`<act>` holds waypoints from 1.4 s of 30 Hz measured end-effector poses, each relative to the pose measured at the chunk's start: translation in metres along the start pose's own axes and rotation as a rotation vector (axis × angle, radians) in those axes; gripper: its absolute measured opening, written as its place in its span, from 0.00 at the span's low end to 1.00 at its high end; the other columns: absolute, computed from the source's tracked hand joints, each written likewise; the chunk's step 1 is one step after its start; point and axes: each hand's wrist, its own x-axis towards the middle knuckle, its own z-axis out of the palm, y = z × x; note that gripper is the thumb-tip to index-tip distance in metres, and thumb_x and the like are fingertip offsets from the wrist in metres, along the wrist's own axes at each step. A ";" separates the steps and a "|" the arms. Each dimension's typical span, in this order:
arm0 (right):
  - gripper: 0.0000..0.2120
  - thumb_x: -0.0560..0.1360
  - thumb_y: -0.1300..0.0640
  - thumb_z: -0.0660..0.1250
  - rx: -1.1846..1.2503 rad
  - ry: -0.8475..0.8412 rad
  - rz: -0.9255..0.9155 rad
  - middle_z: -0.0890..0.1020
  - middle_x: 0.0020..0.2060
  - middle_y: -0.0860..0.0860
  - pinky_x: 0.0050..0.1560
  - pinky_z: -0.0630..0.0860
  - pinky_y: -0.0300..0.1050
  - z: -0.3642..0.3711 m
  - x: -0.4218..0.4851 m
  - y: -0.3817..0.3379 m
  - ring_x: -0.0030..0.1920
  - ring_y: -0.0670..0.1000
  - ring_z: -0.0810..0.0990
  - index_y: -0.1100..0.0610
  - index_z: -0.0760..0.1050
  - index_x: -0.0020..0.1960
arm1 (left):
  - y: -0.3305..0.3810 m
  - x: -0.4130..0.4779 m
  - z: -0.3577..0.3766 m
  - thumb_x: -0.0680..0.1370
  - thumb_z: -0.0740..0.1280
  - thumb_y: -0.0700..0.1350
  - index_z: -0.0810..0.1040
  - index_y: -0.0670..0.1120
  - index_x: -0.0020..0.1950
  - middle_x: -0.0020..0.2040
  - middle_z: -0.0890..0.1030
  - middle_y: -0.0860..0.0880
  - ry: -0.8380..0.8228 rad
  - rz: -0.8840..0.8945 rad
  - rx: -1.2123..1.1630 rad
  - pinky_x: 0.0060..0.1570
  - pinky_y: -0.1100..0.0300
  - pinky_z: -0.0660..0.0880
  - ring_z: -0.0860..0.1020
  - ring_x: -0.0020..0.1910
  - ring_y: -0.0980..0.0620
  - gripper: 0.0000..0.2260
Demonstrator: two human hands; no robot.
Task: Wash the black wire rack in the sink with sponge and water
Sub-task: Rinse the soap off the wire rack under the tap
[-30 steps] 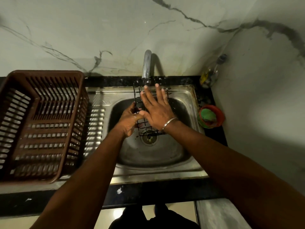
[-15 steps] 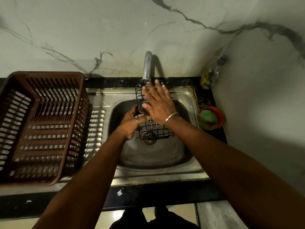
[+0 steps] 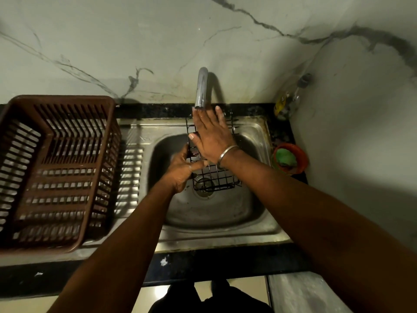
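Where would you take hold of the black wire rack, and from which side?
Its left edge wires, from the left, as the left hand does. The black wire rack leans under the tap, its open grid lets fingers hook through, and the right hand covers its face.

dim, greenish light; deep shadow at right wall (image 3: 361, 154); wide-angle bending at edges

A black counter (image 3: 225, 265) runs along the wall. A shiny metal sink (image 3: 225, 236) is set into it. A brown plastic basket (image 3: 56, 168) sits on the flat left part of the sink. On the right, an orange bowl (image 3: 303, 157) with something green inside sits on the counter. A bottle (image 3: 290, 101) stands in the back corner.
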 end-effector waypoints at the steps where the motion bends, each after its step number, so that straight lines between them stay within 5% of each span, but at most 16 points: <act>1: 0.35 0.86 0.40 0.47 0.004 0.008 0.014 0.53 0.85 0.58 0.83 0.42 0.64 -0.001 0.002 0.000 0.85 0.61 0.43 0.58 0.49 0.86 | 0.001 0.001 0.001 0.63 0.88 0.52 0.62 0.58 0.85 0.80 0.71 0.52 0.008 -0.003 0.000 0.72 0.36 0.72 0.73 0.74 0.44 0.55; 4: 0.34 0.86 0.41 0.49 0.046 0.024 0.092 0.48 0.85 0.57 0.82 0.44 0.67 -0.003 0.004 -0.004 0.84 0.65 0.41 0.54 0.45 0.86 | 0.006 0.001 0.001 0.69 0.85 0.46 0.67 0.58 0.82 0.74 0.77 0.53 0.016 0.014 0.044 0.69 0.37 0.75 0.77 0.71 0.45 0.45; 11: 0.31 0.86 0.43 0.49 -0.081 -0.009 -0.390 0.50 0.85 0.56 0.83 0.46 0.64 0.010 -0.007 0.013 0.85 0.60 0.45 0.55 0.50 0.85 | 0.009 -0.002 -0.008 0.75 0.79 0.39 0.72 0.58 0.78 0.72 0.78 0.56 0.022 0.050 0.032 0.62 0.46 0.76 0.75 0.69 0.48 0.35; 18: 0.34 0.87 0.41 0.47 -0.073 0.010 -0.296 0.47 0.85 0.58 0.84 0.45 0.58 0.009 -0.009 0.003 0.85 0.59 0.43 0.58 0.45 0.85 | 0.015 0.002 -0.010 0.75 0.78 0.38 0.73 0.60 0.77 0.72 0.78 0.55 0.007 0.046 0.014 0.63 0.41 0.75 0.77 0.69 0.47 0.34; 21: 0.36 0.86 0.38 0.46 0.036 0.010 -0.036 0.48 0.85 0.60 0.84 0.44 0.59 0.000 0.000 0.004 0.85 0.60 0.44 0.60 0.43 0.85 | 0.013 0.001 -0.009 0.75 0.78 0.38 0.79 0.60 0.68 0.67 0.82 0.55 0.019 0.030 -0.012 0.61 0.42 0.75 0.77 0.68 0.46 0.26; 24: 0.36 0.86 0.39 0.45 -0.017 -0.034 -0.193 0.45 0.85 0.59 0.84 0.44 0.59 0.009 -0.005 0.002 0.85 0.58 0.42 0.59 0.42 0.85 | 0.008 0.001 -0.011 0.71 0.82 0.42 0.77 0.54 0.74 0.69 0.81 0.50 0.040 0.011 -0.079 0.59 0.41 0.76 0.78 0.70 0.42 0.33; 27: 0.37 0.86 0.38 0.44 0.019 -0.017 -0.019 0.44 0.84 0.60 0.84 0.43 0.60 0.007 -0.003 -0.001 0.84 0.60 0.39 0.59 0.42 0.85 | 0.008 -0.001 -0.010 0.69 0.83 0.43 0.75 0.55 0.76 0.70 0.80 0.51 0.064 0.021 -0.137 0.59 0.40 0.76 0.79 0.67 0.45 0.37; 35: 0.36 0.86 0.38 0.45 -0.002 -0.053 -0.070 0.44 0.84 0.60 0.84 0.44 0.61 0.009 -0.004 0.001 0.85 0.61 0.41 0.57 0.40 0.85 | -0.001 -0.010 -0.017 0.68 0.82 0.42 0.73 0.55 0.78 0.69 0.82 0.51 0.070 -0.004 -0.225 0.57 0.40 0.75 0.80 0.66 0.46 0.41; 38: 0.36 0.86 0.38 0.45 0.058 -0.013 0.033 0.47 0.85 0.60 0.84 0.43 0.60 0.005 -0.004 0.001 0.84 0.61 0.41 0.59 0.42 0.85 | -0.009 -0.013 -0.019 0.63 0.86 0.46 0.68 0.52 0.82 0.71 0.80 0.46 0.096 -0.012 -0.239 0.59 0.37 0.75 0.81 0.65 0.46 0.50; 42: 0.35 0.87 0.40 0.46 0.000 -0.046 -0.159 0.44 0.85 0.60 0.84 0.39 0.57 0.006 -0.008 -0.006 0.84 0.58 0.40 0.59 0.42 0.85 | -0.011 -0.013 -0.018 0.63 0.86 0.47 0.63 0.50 0.84 0.78 0.72 0.42 0.096 -0.003 -0.272 0.63 0.36 0.72 0.79 0.66 0.46 0.54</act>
